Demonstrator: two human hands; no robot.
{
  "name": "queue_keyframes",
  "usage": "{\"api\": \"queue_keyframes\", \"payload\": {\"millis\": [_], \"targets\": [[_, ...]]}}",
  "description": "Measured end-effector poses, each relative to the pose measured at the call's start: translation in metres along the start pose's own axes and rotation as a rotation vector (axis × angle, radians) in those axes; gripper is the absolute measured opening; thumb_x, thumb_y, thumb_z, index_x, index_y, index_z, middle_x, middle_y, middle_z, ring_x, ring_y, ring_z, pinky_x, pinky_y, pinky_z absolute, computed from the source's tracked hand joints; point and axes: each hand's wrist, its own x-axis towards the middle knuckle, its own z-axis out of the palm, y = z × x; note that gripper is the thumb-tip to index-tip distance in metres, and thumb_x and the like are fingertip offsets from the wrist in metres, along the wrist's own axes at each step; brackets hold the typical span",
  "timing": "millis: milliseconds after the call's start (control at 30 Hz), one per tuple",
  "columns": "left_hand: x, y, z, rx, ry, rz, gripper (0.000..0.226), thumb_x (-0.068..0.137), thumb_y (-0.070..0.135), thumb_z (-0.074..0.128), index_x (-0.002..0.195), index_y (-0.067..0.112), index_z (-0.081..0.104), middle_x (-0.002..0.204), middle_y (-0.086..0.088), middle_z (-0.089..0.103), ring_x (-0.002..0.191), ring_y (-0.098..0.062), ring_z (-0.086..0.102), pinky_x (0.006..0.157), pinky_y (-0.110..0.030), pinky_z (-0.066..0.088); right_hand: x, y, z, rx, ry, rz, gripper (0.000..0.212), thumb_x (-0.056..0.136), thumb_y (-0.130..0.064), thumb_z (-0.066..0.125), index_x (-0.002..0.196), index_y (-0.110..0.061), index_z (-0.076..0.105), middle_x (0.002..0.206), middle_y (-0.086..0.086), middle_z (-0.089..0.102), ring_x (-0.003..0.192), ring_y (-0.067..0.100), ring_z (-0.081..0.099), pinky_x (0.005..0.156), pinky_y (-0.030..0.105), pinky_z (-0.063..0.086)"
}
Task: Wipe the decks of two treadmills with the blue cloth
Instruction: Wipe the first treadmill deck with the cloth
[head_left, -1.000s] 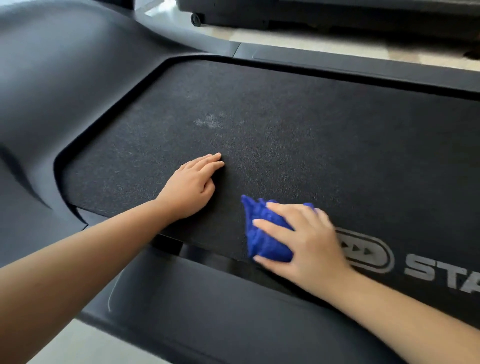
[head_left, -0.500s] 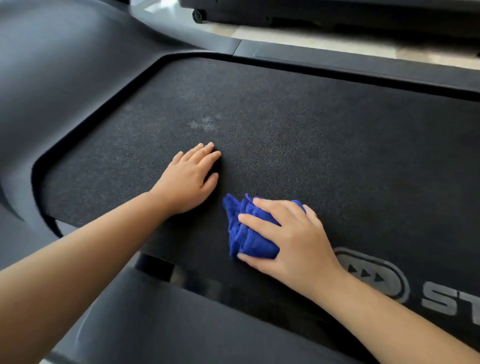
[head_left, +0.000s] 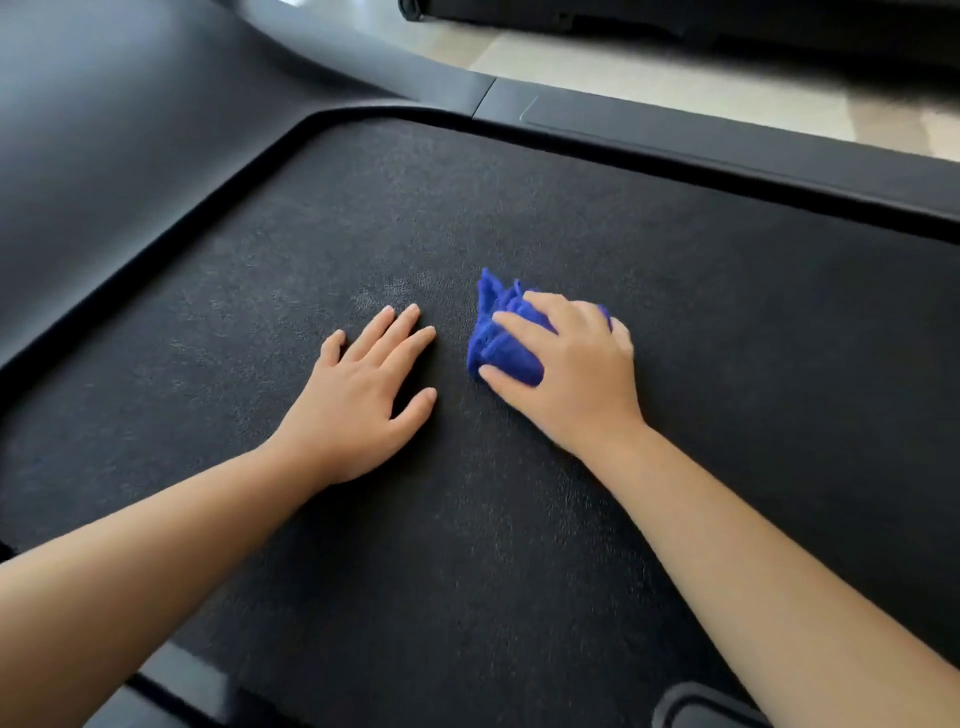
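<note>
- Stretching in from the near edge, both bare forearms lay over the black treadmill deck (head_left: 519, 571), with a strip of the near side rail (head_left: 171, 691) showing at the bottom.
- The left hand (head_left: 358, 410) rested palm-down on the deck, its fingers (head_left: 395, 332) straight and slightly spread, holding nothing.
- Just beside it, the right hand (head_left: 576, 374) pressed the bunched blue cloth (head_left: 498, 338) onto the middle of the deck, fingers and thumb curled round it.
- A pale smudge (head_left: 384, 291) sat just past the left fingertips, near the cloth but not under it, and looked unwiped.
- Farther off ran the far side rail (head_left: 727, 140) and, to the left, the motor cover (head_left: 130, 156).
- Beyond a strip of floor (head_left: 649, 78) stood a second treadmill (head_left: 727, 21), with only its base in view.
- By my judgement the job was not past halfway. This deck was mid-wipe, with the smudge and the far part left, and nothing showed whether the second deck had been wiped.
</note>
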Motion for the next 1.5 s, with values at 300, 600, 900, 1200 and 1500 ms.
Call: {"api": "queue_keyframes", "payload": {"millis": [300, 600, 900, 1200, 1500], "targets": [[0.000, -0.002, -0.003, -0.012, -0.034, -0.002, 0.066, 0.086, 0.054, 0.021, 0.146, 0.025, 0.024, 0.155, 0.011, 0.006, 0.141, -0.005, -0.004, 0.113, -0.041, 0.005, 0.034, 0.047, 0.002, 0.072, -0.041, -0.225, 0.053, 0.071, -0.062, 0.048, 0.108, -0.030, 0.069, 0.117, 0.001, 0.064, 0.099, 0.027, 0.061, 0.082, 0.050, 0.047], [-0.003, -0.003, -0.003, -0.035, -0.040, 0.008, 0.063, 0.088, 0.052, 0.026, 0.146, 0.029, 0.021, 0.155, 0.013, 0.006, 0.142, -0.006, -0.002, 0.113, -0.037, 0.000, 0.145, 0.101, 0.018, -0.073, -0.104, 0.251, 0.052, 0.084, -0.056, 0.054, 0.131, -0.033, 0.051, 0.139, -0.001, 0.043, 0.125, 0.027, 0.036, 0.101, 0.048, 0.027], [-0.003, -0.001, -0.006, 0.013, -0.048, 0.010, 0.061, 0.088, 0.049, 0.031, 0.145, 0.028, 0.021, 0.155, 0.008, 0.013, 0.142, -0.010, 0.003, 0.110, -0.039, 0.004, 0.026, 0.067, -0.010, 0.133, -0.059, -0.249, 0.052, 0.071, -0.062, 0.051, 0.108, -0.030, 0.069, 0.119, 0.000, 0.064, 0.102, 0.025, 0.062, 0.084, 0.048, 0.046], [-0.003, -0.004, -0.004, -0.005, -0.031, 0.021, 0.062, 0.088, 0.050, 0.031, 0.146, 0.029, 0.022, 0.155, 0.012, 0.009, 0.142, -0.008, 0.001, 0.111, -0.036, 0.000, 0.170, 0.132, 0.020, -0.100, -0.063, 0.408, 0.051, 0.087, -0.056, 0.051, 0.132, -0.032, 0.050, 0.141, 0.001, 0.041, 0.126, 0.029, 0.035, 0.102, 0.049, 0.025], [-0.003, -0.001, -0.003, -0.007, -0.029, -0.001, 0.068, 0.084, 0.056, 0.020, 0.146, 0.029, 0.020, 0.154, 0.014, 0.002, 0.140, -0.001, -0.010, 0.112, -0.034, -0.003, 0.013, 0.057, -0.019, -0.022, 0.019, 0.063, 0.053, 0.073, -0.060, 0.048, 0.109, -0.028, 0.068, 0.118, 0.003, 0.061, 0.103, 0.030, 0.057, 0.086, 0.048, 0.041]]}}
